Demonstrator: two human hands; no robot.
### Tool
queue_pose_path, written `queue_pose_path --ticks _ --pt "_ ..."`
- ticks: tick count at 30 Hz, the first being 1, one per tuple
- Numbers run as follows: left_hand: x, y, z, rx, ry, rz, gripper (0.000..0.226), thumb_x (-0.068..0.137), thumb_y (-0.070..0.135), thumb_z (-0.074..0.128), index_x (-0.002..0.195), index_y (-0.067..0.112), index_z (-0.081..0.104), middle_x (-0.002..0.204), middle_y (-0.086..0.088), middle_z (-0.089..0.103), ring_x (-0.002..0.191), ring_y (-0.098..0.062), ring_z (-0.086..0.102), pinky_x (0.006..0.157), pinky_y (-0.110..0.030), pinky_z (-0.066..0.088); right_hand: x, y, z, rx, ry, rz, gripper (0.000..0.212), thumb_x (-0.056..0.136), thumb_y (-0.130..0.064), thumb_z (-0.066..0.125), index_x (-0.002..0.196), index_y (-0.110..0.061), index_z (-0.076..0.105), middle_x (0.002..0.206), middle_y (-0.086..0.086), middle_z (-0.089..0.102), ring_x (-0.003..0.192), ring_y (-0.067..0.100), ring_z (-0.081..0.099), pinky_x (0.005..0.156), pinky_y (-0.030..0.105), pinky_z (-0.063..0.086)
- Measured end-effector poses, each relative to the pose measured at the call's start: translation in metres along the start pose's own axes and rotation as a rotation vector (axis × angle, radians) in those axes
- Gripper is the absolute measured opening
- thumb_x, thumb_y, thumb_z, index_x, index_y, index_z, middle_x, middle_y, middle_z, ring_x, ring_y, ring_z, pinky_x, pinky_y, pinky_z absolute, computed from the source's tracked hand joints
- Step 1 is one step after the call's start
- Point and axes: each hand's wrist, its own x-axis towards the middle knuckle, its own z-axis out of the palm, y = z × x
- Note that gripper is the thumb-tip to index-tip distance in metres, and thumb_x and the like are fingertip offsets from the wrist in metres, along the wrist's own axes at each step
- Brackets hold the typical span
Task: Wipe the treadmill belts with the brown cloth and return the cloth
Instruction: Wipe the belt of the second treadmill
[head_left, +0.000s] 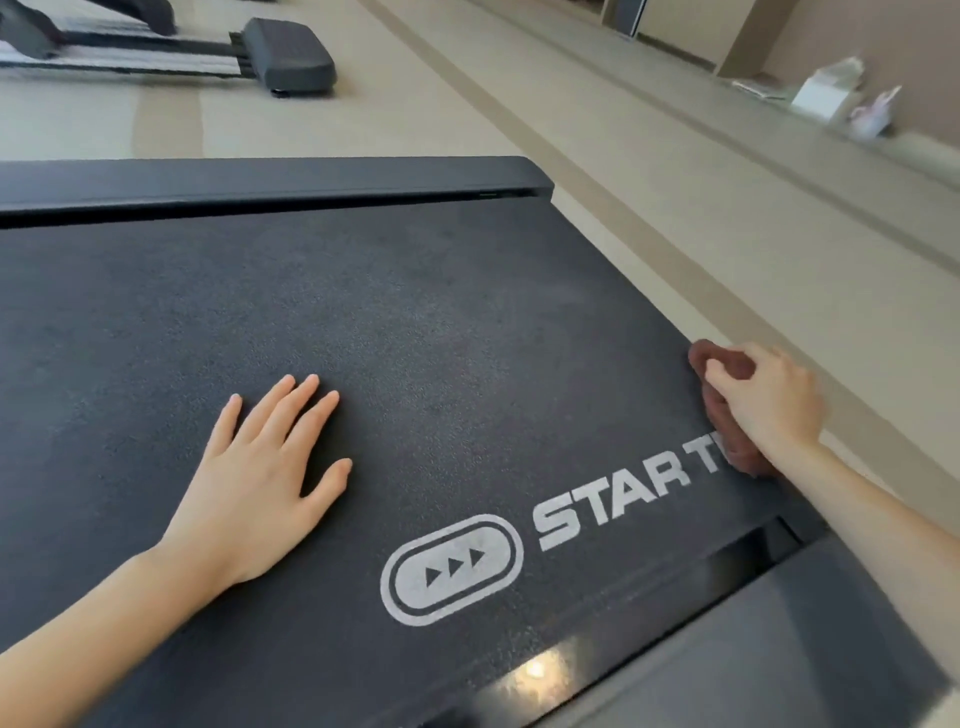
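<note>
Left hand (260, 467) lay flat, fingers straight, bracing on the treadmill belt (415, 312); right hand (769, 400) gripped the bunched brown cloth (701, 358) beneath it, apparently wiping the belt's edge.

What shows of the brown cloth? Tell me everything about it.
The brown cloth is reddish-brown, soft-looking fabric, bunched up. It lies on the right edge of the treadmill belt, by the end of the white lettering. The right hand grips it from above, curled round it and hiding most of it. One lump shows beyond the knuckles, another beneath the wrist.
</note>
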Motion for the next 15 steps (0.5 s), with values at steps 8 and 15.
queue_pose_path --ticks 8,15 --pt "0.004 0.002 0.005 0.024 0.005 0.007 0.086 0.080 0.065 0.011 0.144 0.011 0.034 0.153 -0.009 0.025 0.144 -0.024 0.014 0.114 -0.051 0.009 -0.115 -0.084 -0.024 0.039 -0.001 -0.315 0.026 0.082 -0.044 0.060 0.096 -0.023 0.067 0.095 0.005 0.065 0.087 0.030 0.059 0.069 0.031 0.042" --pt "0.008 0.011 0.005 0.022 -0.055 0.012 0.075 0.090 0.064 0.020 0.144 0.014 0.032 0.155 -0.007 0.021 0.143 -0.029 0.008 0.109 -0.058 0.006 -0.217 -0.120 -0.069 0.257 -0.062 -0.627 0.017 0.073 -0.033 0.070 0.084 -0.021 0.073 0.083 0.000 0.065 0.071 0.023 0.057 0.064 0.029 0.047"
